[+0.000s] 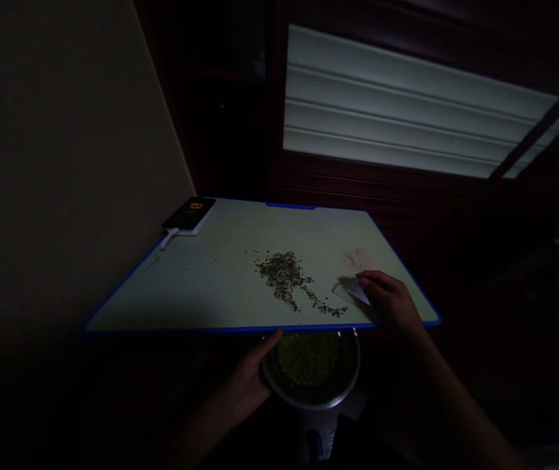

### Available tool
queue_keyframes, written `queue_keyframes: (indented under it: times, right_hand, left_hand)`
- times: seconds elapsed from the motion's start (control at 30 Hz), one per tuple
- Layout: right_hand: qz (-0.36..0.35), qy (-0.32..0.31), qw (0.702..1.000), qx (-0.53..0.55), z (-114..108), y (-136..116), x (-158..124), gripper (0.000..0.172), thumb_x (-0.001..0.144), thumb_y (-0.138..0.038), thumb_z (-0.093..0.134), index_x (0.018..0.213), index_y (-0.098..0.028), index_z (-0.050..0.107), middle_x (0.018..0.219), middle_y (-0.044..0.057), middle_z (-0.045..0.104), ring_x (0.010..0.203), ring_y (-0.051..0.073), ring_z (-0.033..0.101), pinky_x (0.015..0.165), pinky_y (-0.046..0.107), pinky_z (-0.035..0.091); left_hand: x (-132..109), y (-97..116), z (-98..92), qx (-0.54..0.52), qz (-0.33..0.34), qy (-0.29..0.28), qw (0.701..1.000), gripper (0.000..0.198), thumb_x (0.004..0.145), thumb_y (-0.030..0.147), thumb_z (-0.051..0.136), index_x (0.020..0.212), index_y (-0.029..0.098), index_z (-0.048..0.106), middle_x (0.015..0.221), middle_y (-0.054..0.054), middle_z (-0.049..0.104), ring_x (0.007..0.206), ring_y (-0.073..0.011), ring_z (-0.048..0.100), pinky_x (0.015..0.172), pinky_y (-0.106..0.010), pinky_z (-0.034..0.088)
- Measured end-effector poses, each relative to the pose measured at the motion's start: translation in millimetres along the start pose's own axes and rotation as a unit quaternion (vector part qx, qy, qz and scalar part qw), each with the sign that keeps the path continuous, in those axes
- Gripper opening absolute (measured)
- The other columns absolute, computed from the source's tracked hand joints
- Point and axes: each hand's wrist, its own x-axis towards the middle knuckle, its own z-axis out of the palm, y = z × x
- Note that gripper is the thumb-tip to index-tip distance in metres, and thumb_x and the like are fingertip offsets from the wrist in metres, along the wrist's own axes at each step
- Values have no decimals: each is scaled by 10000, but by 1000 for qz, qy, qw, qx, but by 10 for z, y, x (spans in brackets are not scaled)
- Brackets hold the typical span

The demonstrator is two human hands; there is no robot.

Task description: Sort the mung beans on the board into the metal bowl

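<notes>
A pale folding table [201,294] with a blue edge carries a loose scatter of small dark green beans [282,271], with a thin trail running toward the near edge. My right hand [390,297] pinches a thin whitish card-like piece [358,290] above the table at the right, close to that trail. Below the near edge, a round metal bowl [352,378] contains many green beans [307,359]. My left hand [255,375] grips the bowl's left side, its thumb up at the rim by the table edge; its other fingers are mostly hidden under the bowl.
At the table's far left corner lies a dark-screened phone [191,214] on a white block, with a white cable [168,238]. A small pinkish scatter [358,258] lies beyond my right hand. A wall [88,130] rises at left; a slatted panel [382,108] stands behind. The room is dim.
</notes>
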Motion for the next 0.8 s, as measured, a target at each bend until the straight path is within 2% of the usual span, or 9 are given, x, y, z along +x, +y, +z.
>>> queue_keyframes:
  times: [0.1, 0.2, 0.33, 0.4, 0.53, 0.6, 0.7, 0.8]
  right_hand:
    - [8, -13, 1000, 11, 6, 41, 16, 426, 1014, -461, 706, 1333, -182, 666, 1342, 87, 699, 1153, 242, 715, 975, 459, 628]
    - [11, -18, 1000, 17, 9, 61, 25, 427, 1016, -461, 703, 1339, -184, 662, 1345, 90, 698, 1152, 238, 715, 975, 459, 628]
    - [12, -30, 999, 12, 12, 30, 12, 424, 1015, -463, 704, 1331, -182, 666, 1340, 88, 700, 1152, 241, 715, 977, 460, 627]
    - [8, -37, 999, 2, 15, 2, -10, 417, 1015, -461, 704, 1322, -181, 670, 1332, 86, 703, 1149, 239, 716, 976, 459, 627]
    - [-4, -45, 999, -16, 42, -67, -58, 398, 1020, -466, 698, 1294, -178, 679, 1292, 81, 716, 1115, 224, 722, 964, 448, 628]
    - [-14, -43, 999, -18, 67, -120, -54, 393, 1022, -476, 692, 1275, -176, 685, 1262, 76, 724, 1089, 216, 726, 948, 437, 631]
    - [-47, -34, 998, -15, 97, -224, 9, 390, 1026, -489, 683, 1261, -177, 689, 1247, 75, 728, 1079, 211, 726, 947, 434, 629]
    - [-85, -31, 996, -14, 85, -323, 100, 390, 1028, -497, 677, 1253, -179, 699, 1257, 80, 734, 1079, 205, 728, 964, 441, 622]
  left_hand:
    - [24, 62, 102, -5, -6, 13, 1000, 353, 1036, 279, 662, 1256, 4, 674, 1091, -190, 822, 1011, -264, 817, 876, -351, 684]
    - [53, 65, 226, -11, 5, 26, 1000, 357, 1036, 281, 664, 1282, 23, 660, 1050, -175, 826, 981, -256, 820, 873, -355, 677]
    - [92, 29, 312, -21, 28, 40, 999, 213, 1009, 221, 684, 1165, 75, 684, 979, -118, 828, 885, -230, 813, 823, -351, 672]
    - [100, 21, 296, -14, 28, 50, 998, 225, 1003, 189, 671, 1185, 57, 679, 1010, -142, 826, 903, -240, 814, 850, -351, 669]
    - [116, 7, 149, -12, 31, 42, 999, 463, 981, 187, 702, 1396, 14, 589, 1228, -199, 792, 1144, -275, 780, 1019, -348, 631]
    - [138, -9, 51, -22, 26, 31, 999, 528, 979, 189, 709, 1452, 29, 538, 1233, -191, 792, 1146, -264, 777, 1000, -336, 637]
    - [164, -24, -38, -37, 23, 44, 998, 382, 978, 184, 701, 1339, 104, 602, 1159, -159, 805, 1039, -239, 795, 914, -348, 664]
    - [139, 4, 16, -27, 23, 89, 995, 220, 984, 159, 685, 1202, 134, 673, 1185, -132, 797, 1093, -225, 780, 1002, -396, 643]
